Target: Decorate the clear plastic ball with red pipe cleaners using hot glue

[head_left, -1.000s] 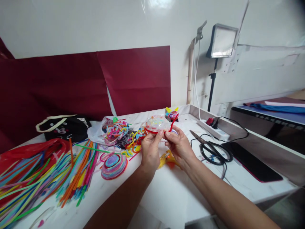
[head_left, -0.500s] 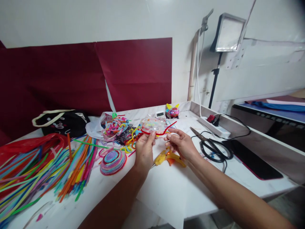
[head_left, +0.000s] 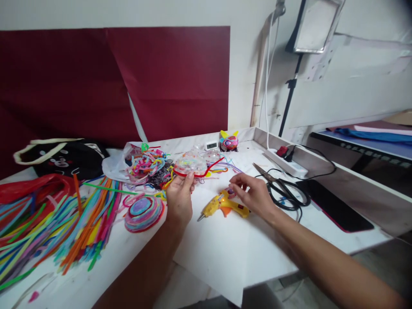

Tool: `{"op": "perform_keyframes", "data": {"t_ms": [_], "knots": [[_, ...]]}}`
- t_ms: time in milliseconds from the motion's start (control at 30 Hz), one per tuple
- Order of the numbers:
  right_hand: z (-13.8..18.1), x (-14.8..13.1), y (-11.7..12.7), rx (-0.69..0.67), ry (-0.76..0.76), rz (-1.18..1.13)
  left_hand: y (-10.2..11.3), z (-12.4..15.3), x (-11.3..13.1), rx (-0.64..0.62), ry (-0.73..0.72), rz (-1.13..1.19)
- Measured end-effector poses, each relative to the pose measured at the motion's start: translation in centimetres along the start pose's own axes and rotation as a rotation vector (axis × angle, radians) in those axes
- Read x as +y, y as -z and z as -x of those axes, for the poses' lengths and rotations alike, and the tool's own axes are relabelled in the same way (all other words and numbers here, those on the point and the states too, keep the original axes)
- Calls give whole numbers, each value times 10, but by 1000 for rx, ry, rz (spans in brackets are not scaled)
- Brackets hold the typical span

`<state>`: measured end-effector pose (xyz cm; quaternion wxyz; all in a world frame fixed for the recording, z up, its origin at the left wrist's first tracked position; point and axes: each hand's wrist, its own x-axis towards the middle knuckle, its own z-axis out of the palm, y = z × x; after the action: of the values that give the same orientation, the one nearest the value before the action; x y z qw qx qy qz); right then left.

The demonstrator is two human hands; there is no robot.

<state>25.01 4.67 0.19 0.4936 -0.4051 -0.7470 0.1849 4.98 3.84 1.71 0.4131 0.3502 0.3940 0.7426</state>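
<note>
My left hand (head_left: 180,193) pinches a red pipe cleaner (head_left: 210,168) between thumb and fingers, and its free end slants up to the right. Behind it is a clear plastic bag (head_left: 190,162) with small coloured bits; whether they touch I cannot tell. My right hand (head_left: 252,193) hovers at the handle end of a yellow glue gun (head_left: 214,205) with an orange trigger, fingers loosely curled and nothing visible in them. The gun lies on white paper (head_left: 212,253), nozzle to the left. Left of my left hand lies a coiled pipe-cleaner disc (head_left: 143,211) in purple, blue and red.
Bundled pipe cleaners (head_left: 92,219) and a red bag (head_left: 41,189) cover the left side. Behind are a black bag (head_left: 72,161), a tangle of coloured pieces (head_left: 146,165) and a timer (head_left: 211,146). Scissors (head_left: 283,186), a phone (head_left: 334,206) and a power strip (head_left: 286,163) stand right.
My right hand has moved away from the red pipe cleaner and down toward the glue gun handle. My left hand keeps hold of the pipe cleaner. The view has shifted slightly.
</note>
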Motion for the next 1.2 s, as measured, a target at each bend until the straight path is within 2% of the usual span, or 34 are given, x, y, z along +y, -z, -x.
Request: {"op": "perform_keyframes", "data": {"t_ms": [133,300,400,600,767,1000,1200], "knots": [[10,-2,-1,-232,152,322,2,-1,-4,21,7,-14],[9,-11,-1,-447,142,474,3,-1,-6,19,6,-26],[9,-14,-2,-505,138,517,2,-1,-6,-1,-8,-27],[13,-19,-6,-464,161,512,3,-1,-5,-8,-24,-24],[18,-18,-13,-371,259,456,6,-3,-8,-3,-80,-101],[23,-14,-15,-209,377,422,8,2,-11,4,-240,-376],[24,-13,-18,-171,436,398,12,5,-8,23,-393,-619]]}}
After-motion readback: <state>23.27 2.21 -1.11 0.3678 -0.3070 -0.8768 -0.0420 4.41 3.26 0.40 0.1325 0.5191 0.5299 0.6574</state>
